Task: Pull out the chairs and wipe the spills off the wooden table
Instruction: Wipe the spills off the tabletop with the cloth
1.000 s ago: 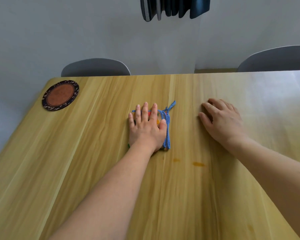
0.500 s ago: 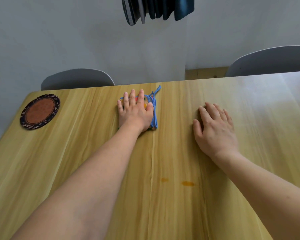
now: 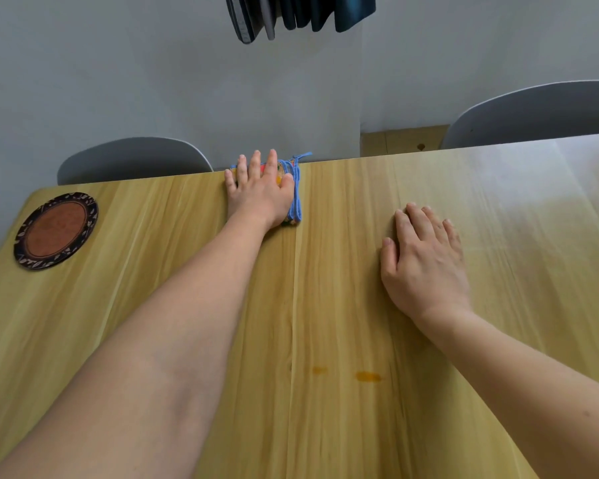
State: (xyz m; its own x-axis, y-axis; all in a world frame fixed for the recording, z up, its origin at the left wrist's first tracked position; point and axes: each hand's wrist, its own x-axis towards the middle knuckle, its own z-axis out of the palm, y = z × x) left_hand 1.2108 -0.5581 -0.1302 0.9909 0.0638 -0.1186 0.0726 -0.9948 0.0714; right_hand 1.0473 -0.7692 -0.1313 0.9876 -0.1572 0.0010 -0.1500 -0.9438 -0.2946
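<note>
Wiping is underway — left hand (image 3: 260,193) presses the cloth (image 3: 294,198) flat, right hand (image 3: 424,261) splayed, empty. Spills (image 3: 368,376) near the wrists need a pull back.

No readable text, labels, brands, numbers or signs anywhere. Only a leaf-like pattern, not lettering, on the dark rim of the coaster (image 3: 56,230) on the table (image 3: 325,271).
</note>
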